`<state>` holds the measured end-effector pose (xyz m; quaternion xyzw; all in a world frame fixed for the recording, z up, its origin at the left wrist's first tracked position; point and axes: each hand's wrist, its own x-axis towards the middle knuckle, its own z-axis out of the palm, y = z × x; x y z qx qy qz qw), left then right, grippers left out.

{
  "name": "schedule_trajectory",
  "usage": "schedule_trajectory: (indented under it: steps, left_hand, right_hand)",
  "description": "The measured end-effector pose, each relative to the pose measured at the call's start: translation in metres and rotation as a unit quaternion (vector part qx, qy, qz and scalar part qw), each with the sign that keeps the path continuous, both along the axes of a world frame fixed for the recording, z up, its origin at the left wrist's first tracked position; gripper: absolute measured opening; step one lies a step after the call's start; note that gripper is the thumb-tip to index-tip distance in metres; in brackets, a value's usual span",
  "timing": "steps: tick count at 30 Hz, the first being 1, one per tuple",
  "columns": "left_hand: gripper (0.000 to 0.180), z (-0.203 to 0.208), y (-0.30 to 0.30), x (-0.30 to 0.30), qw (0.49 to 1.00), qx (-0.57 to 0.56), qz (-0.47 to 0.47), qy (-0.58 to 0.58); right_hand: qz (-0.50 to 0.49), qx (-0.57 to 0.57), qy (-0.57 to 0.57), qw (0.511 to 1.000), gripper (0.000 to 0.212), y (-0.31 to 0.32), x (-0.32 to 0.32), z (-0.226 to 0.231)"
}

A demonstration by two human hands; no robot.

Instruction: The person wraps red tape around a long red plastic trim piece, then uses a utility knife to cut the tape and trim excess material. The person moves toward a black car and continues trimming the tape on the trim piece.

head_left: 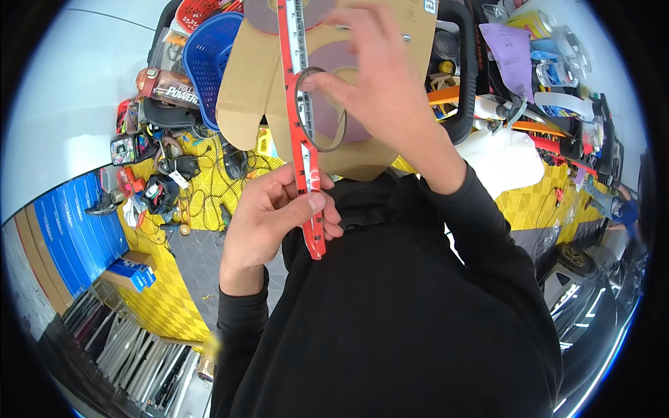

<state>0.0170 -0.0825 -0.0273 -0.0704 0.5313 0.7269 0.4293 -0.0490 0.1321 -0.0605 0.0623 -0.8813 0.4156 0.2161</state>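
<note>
A long, narrow strip with red edges and a white middle [304, 157] runs up the centre, with small black clip-like pieces along it. My left hand [261, 212] grips its near end between thumb and fingers. A thin dark band [341, 132], like tape, hangs in a loop beside the strip. My right hand [387, 97] is above this loop, thumb stretched toward its top and the other fingers apart, blurred by motion. Whether the thumb touches the band I cannot make out. Behind the strip lie brown cardboard [258, 76] and a mauve disc-shaped roll [327, 56].
A blue basket [202, 63] and a red basket [191, 14] stand at far left, near a pinkish bottle [167, 87]. At right are a black cart frame [465, 76], a purple paper [507, 56] and several bottles. Cables and tools lie on the yellow floor at left.
</note>
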Motion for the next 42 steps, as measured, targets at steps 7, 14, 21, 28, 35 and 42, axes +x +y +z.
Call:
schedule_trajectory:
  steps: [7, 14, 21, 28, 35, 42]
  left_hand:
    - [0.022, -0.003, 0.008, 0.002, 0.998, -0.046, 0.032, 0.027]
    - [0.023, -0.005, 0.016, -0.001, 0.999, -0.03, 0.028, 0.02]
    - [0.02, 0.002, 0.018, 0.004, 1.0, -0.024, 0.017, -0.008]
    - [0.018, 0.018, 0.009, 0.005, 0.999, 0.022, -0.016, -0.031]
    - [0.024, 0.02, 0.012, 0.013, 1.0, -0.014, 0.027, 0.0]
    - [0.017, 0.019, 0.009, 0.01, 1.0, 0.012, 0.019, -0.007]
  right_hand:
    - [0.191, -0.257, -0.392, 0.862, 0.041, 0.006, 0.043, 0.016]
    - [0.055, -0.332, -0.413, 0.846, 0.026, -0.008, 0.058, 0.008]
    - [0.168, -0.241, -0.058, 0.954, 0.013, 0.003, 0.032, 0.008]
    - [0.239, -0.057, 0.016, 0.969, 0.024, 0.016, -0.006, 0.011]
    - [0.224, -0.082, 0.017, 0.971, 0.023, 0.007, -0.006, 0.005]
    - [0.209, -0.135, -0.008, 0.968, 0.022, 0.003, -0.005, 0.004]
